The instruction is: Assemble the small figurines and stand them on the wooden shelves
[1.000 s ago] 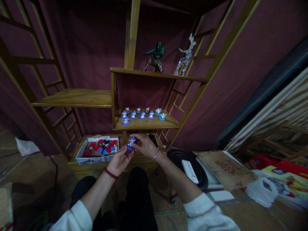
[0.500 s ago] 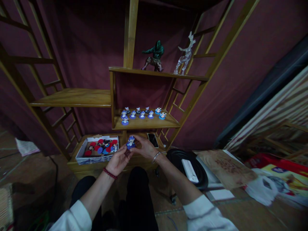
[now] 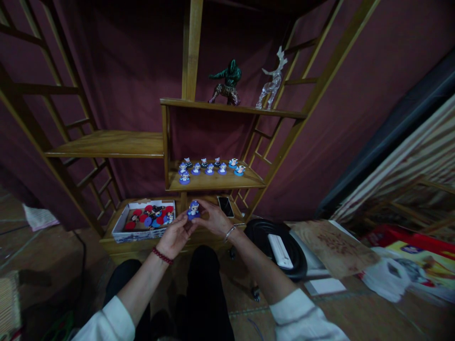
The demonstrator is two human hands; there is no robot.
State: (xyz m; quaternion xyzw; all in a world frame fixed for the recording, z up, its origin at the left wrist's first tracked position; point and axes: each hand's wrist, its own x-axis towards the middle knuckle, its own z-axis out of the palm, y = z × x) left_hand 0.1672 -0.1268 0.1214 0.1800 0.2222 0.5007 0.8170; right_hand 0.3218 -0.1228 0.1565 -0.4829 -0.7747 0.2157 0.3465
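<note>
Between my two hands is a small purple-and-white figurine [image 3: 194, 210] on a round purple base, held upright in front of the shelf unit. My right hand [image 3: 214, 219] grips it from the right with thumb and fingers. From the lower left, the fingertips of my left hand [image 3: 175, 238] close on its base. Behind, on the middle shelf [image 3: 216, 183], similar purple figurines [image 3: 209, 169] stand in rows with black-and-white ones [image 3: 204, 163] and blue-based ones [image 3: 239, 170]. At the left, a cardboard box [image 3: 142, 235] holds several figurines with red, blue and black parts.
A phone [image 3: 225, 207] lies on the lowest shelf, right of my hands. Above stand a green muscular statue [image 3: 228, 83] and a clear deer figure [image 3: 273, 84]. On the floor at right are a coiled black hose [image 3: 261, 228], a white box [image 3: 280, 251] and a plastic bag [image 3: 387, 279].
The figurine has turned slightly between my fingers. Both hands stay in nearly the same place, and the shelf figurines have not moved.
</note>
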